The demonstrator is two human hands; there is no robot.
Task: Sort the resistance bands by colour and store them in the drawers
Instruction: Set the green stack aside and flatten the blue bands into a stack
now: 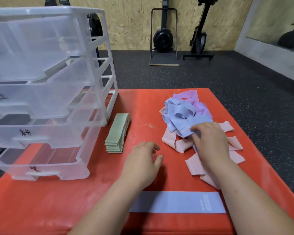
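A tangled pile of bands lies on the red mat (75, 200): blue bands (180, 114) on top, pink-lilac bands (193, 97) behind, peach bands (170, 141) below. My right hand (210, 143) rests on the pile, its fingers pinching the edge of a blue band. My left hand (143, 160) hovers over the mat with relaxed fingers, holding nothing. One blue band (176, 202) lies flat near the mat's front edge, under my forearms. A neat stack of green bands (117, 133) sits beside the clear plastic drawer unit (41, 102).
The drawer unit has several drawers pulled partly out, some with black markings on their fronts. Beyond the mat is dark speckled floor, with exercise machines (163, 38) against a chipboard wall.
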